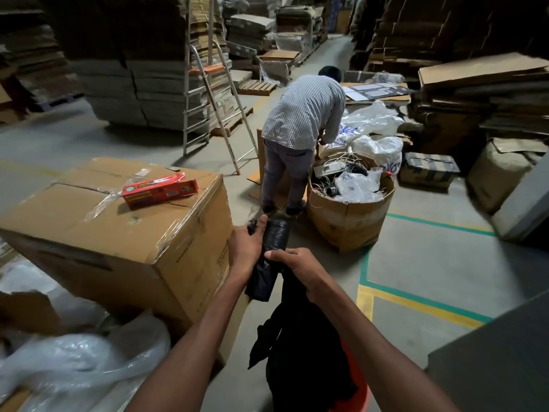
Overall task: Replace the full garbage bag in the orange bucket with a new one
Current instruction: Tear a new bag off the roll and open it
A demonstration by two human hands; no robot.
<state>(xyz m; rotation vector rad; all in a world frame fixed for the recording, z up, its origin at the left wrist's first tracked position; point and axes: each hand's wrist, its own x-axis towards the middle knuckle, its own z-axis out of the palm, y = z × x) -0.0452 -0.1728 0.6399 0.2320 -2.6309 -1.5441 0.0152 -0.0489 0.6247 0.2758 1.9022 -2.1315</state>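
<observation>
From the head view: clenched the left hand (248,246) round a roll of black bags (274,236), closed the right hand (300,267) on the black bag (297,352) hanging down over the orange bucket (361,391). Risked, likely, tearing the film or spilling extra bags with a skewed pull. Could not tell the bucket's contents. Beyond, heaped with wires and clear plastic (353,185), a cardboard bin (350,224).

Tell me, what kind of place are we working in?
Most likely a warehouse: tall stacks of flattened cardboard line the aisle, and a wooden pallet lies on the concrete floor with painted lines.
</observation>
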